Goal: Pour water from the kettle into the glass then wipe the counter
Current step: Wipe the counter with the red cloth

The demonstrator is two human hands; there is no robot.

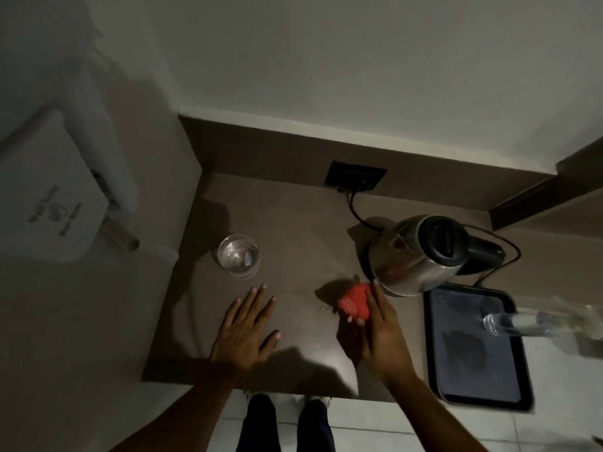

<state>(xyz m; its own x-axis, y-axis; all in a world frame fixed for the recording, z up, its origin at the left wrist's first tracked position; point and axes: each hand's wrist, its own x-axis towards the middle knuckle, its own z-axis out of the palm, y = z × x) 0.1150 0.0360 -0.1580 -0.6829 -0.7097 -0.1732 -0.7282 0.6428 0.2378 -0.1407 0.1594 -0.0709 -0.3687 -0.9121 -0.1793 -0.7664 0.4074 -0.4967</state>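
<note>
Your brown bench (pixel 293 220) carries a dark tray (pixel 476 380) at the right edge, with the steel kettle (pixel 421 256) just behind it and the glass (pixel 239 255) standing well apart on the left. Your left hand (pixel 246 331) lies flat and released on the bench near the glass. Your right hand (pixel 380 331) grasps a red cloth (pixel 354 303) against the bench, just beside the kettle.

Setting: a small tea-and-water nook in a dim room, of the kind found in a hotel room or a home.
Surface: a brown matte counter (pixel 293 223) set into a corner of plain pale walls, with a raised back edge.
Power: a dark rectangular wall socket (pixel 355 177) in that back edge, a black cord running from it.
Appliance: a stainless-steel electric kettle with a black lid and handle (pixel 421 252).
Drinkware: a clear round drinking glass (pixel 239 255).
Service items: a black rectangular tray (pixel 440 363) and a clear plastic bottle (pixel 509 324).
Floor: pale tiles below the counter's front edge.
</note>
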